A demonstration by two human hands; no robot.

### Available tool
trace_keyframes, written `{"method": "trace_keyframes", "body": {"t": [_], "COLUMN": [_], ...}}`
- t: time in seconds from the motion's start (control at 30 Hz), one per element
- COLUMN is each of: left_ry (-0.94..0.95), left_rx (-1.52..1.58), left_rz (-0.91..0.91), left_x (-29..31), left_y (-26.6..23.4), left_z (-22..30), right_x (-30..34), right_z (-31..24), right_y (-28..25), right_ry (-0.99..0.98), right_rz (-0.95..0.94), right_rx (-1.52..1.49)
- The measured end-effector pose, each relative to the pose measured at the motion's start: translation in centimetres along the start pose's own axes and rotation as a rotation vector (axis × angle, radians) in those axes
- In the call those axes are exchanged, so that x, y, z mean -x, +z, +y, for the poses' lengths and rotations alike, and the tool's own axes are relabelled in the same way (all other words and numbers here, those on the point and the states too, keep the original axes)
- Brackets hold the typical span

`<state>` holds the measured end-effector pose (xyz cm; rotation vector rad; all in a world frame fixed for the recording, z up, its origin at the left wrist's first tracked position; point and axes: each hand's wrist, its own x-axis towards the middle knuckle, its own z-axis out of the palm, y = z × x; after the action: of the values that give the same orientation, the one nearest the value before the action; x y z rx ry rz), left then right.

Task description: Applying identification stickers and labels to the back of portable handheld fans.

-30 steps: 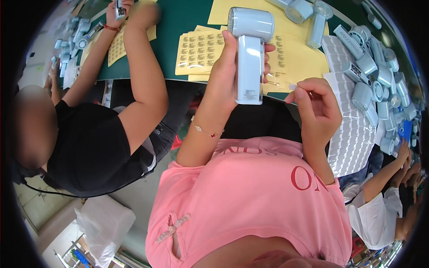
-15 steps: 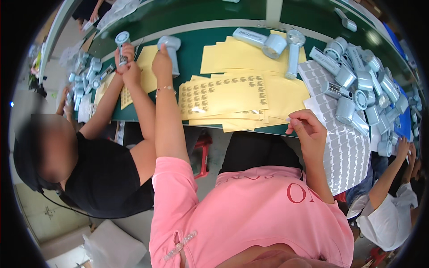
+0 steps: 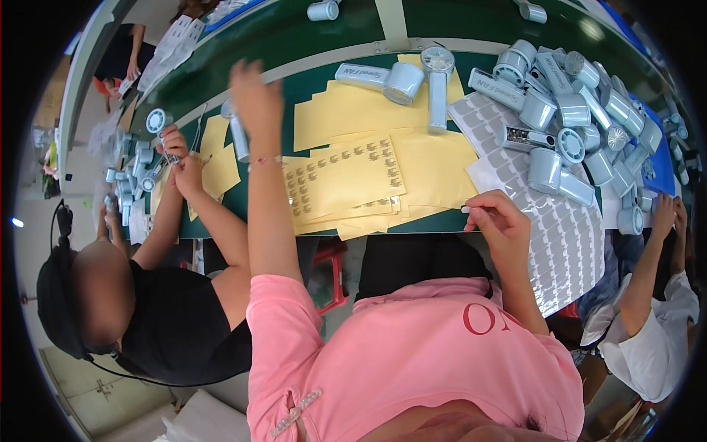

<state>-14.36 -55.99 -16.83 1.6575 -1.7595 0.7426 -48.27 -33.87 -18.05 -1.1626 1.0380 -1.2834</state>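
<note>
My left hand (image 3: 258, 103) is raised over the far left of the table, smeared by motion, so its fingers are hard to read. Beside it a light-blue handheld fan (image 3: 238, 138) lies on the table, its head partly behind the hand. My right hand (image 3: 503, 221) is at the table's near edge, thumb and fingers pinched on a small white piece (image 3: 465, 209) too small to name. Between the hands are yellow sticker sheets (image 3: 346, 180), some with rows of small dark stickers. Two more handheld fans (image 3: 437, 96) rest at their far edge.
On the right, a pile of light-blue handheld fans (image 3: 574, 110) sits by a grey-and-white sticker sheet (image 3: 563, 243). A co-worker's hands (image 3: 180, 158) hold a fan at the left. Another person's hands (image 3: 666, 214) are at the far right. A green panel (image 3: 471, 29) borders the back.
The whole view has shifted. My left hand was on the fan's head and has come off it, away to the far side; the fan stays on the table. My right hand keeps its pinch.
</note>
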Motion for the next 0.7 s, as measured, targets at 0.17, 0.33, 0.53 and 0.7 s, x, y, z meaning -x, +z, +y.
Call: {"method": "trace_keyframes", "body": {"t": [0.17, 0.33, 0.53, 0.7], "left_ry": [0.528, 0.167, -0.684, -0.801], "left_rx": [0.467, 0.461, 1.130, 1.343], "left_rz": [-0.392, -0.638, -0.605, -0.722], "left_x": [-0.5, -0.3, 4.9, 9.4], "left_y": [3.5, -0.9, -9.3, -10.7], "left_z": [7.6, 8.4, 8.3, 10.1], "right_x": [0.2, 0.3, -3.3, -6.7], "right_z": [-1.5, -1.1, -0.1, 2.4], "right_y": [0.6, 0.1, 3.7, 5.8], "right_ry": [0.017, -0.006, 0.017, 0.114], "right_rz": [-0.002, -0.003, -0.138, -0.165], "right_rx": [0.024, 0.096, 0.106, 0.397]}}
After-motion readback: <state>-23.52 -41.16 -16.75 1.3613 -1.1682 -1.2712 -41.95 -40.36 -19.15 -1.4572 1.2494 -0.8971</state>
